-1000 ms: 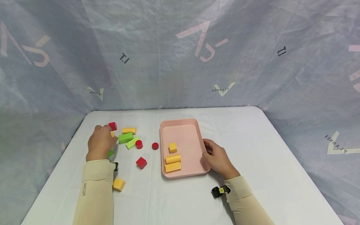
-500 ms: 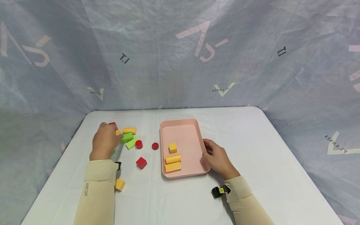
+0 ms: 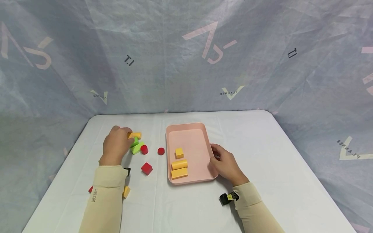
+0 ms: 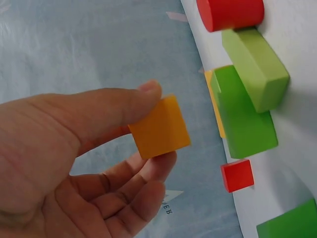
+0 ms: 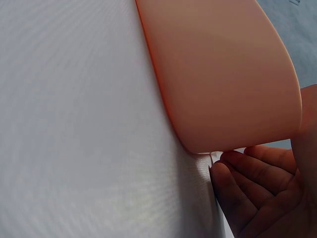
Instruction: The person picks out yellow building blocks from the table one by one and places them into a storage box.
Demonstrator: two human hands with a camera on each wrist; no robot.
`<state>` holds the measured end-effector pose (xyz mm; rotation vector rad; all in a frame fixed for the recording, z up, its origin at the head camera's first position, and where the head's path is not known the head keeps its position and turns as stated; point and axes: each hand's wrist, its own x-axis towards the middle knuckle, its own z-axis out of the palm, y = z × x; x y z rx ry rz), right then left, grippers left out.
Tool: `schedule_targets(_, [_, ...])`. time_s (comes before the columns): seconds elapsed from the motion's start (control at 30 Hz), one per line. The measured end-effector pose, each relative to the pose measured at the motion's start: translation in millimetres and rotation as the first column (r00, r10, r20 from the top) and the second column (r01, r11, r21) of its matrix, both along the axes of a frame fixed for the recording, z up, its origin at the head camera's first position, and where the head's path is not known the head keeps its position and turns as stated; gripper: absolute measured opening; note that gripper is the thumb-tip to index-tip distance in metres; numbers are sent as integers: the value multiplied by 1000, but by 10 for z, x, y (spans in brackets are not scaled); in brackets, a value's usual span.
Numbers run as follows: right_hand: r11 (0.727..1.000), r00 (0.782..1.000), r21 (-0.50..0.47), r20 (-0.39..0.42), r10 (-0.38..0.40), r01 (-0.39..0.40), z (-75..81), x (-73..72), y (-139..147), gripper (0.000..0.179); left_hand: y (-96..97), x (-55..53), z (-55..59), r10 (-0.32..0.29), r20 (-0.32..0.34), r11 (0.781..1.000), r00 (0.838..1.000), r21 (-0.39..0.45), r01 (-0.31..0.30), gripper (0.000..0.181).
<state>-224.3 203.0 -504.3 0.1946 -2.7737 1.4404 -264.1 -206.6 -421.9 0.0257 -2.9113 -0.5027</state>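
Observation:
My left hand (image 3: 116,147) pinches a yellow cube (image 4: 161,129) between thumb and fingertips, raised over the left part of the table. Close by it in the head view lie a yellow cylinder (image 3: 137,135), a green block (image 3: 135,141), a light green block (image 3: 137,148) and a red cylinder (image 3: 144,149). At the table's middle, my right hand (image 3: 226,163) holds the right wall of a pink tray (image 3: 193,136), thumb at the rim and fingers outside. Inside the tray are a yellow cube (image 3: 179,153), a yellow cylinder (image 3: 179,164) and a yellow rectangular block (image 3: 179,173).
Left of the tray lie a round red piece (image 3: 161,151) and a red cube (image 3: 147,168). A yellow block (image 3: 126,192) and a red piece (image 3: 91,189) show beside the left sleeve. Patterned grey cloth (image 3: 186,81) hangs behind the table.
My left hand has moved right with the yellow cube, now covering part of the green block and yellow cylinder. A red piece shows left of the sleeve. The right hand and tray stay put.

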Motion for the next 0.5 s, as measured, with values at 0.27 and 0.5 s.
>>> schedule_targets(0.27, [1000,1000,-1,-13,13,-13,-8,3,0,54,99,8,11,-8,-30,1000,1000,-5,8,36])
schedule_targets(0.5, [1000,1000,-5,-9,8,-8,-3,6,4,54,175,12,22,-34,-132,999,991,7,35,40])
